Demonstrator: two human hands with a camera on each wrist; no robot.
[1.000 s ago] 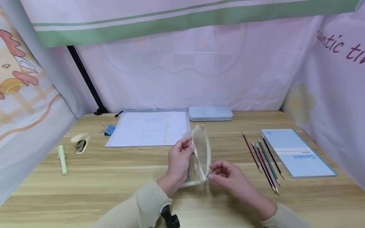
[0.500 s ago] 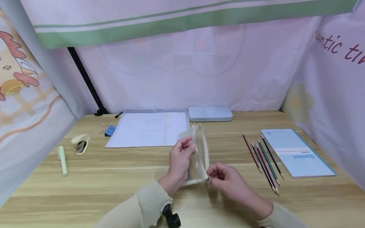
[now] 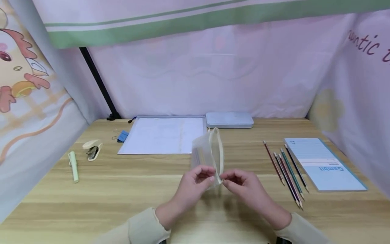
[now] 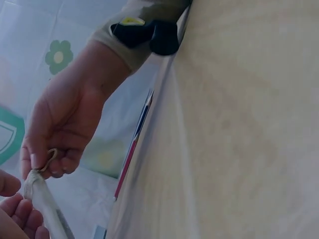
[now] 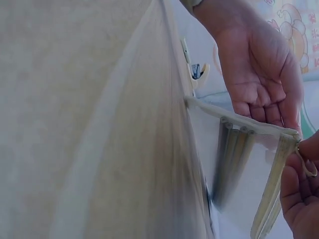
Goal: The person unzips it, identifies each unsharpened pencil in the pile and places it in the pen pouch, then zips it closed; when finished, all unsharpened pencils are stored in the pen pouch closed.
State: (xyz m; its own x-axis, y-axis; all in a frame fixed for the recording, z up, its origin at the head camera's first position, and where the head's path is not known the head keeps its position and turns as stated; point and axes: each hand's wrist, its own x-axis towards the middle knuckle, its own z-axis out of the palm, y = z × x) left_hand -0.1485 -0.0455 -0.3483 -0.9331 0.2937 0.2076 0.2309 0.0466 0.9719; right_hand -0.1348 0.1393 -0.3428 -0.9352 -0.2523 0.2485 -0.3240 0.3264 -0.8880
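A translucent pouch (image 3: 201, 149) with a cream zip edge stands on its side on the table, its zip mouth gaping at the far part. Inside it, several slim sticks like pencils (image 5: 233, 154) show through the wall in the right wrist view. My left hand (image 3: 192, 186) holds the pouch's near corner, thumb and fingers at the zip end. Right beside it, my right hand (image 3: 248, 189) pinches the zip's pull at the same corner. A small looped pull tab (image 5: 308, 167) sticks out between the right fingers in the right wrist view.
Several loose pencils (image 3: 289, 173) and a blue notepad (image 3: 327, 169) lie at right. Behind the pouch are a white sheet on a board (image 3: 161, 135) and a pale tin case (image 3: 230, 120). A blue binder clip (image 3: 123, 136), stapler (image 3: 92, 149) and light green pen (image 3: 73, 166) lie left.
My left hand has slid from the pouch's upper side down to its near corner, next to my right hand. The right hand stays at the zip end. The head view has shifted slightly.
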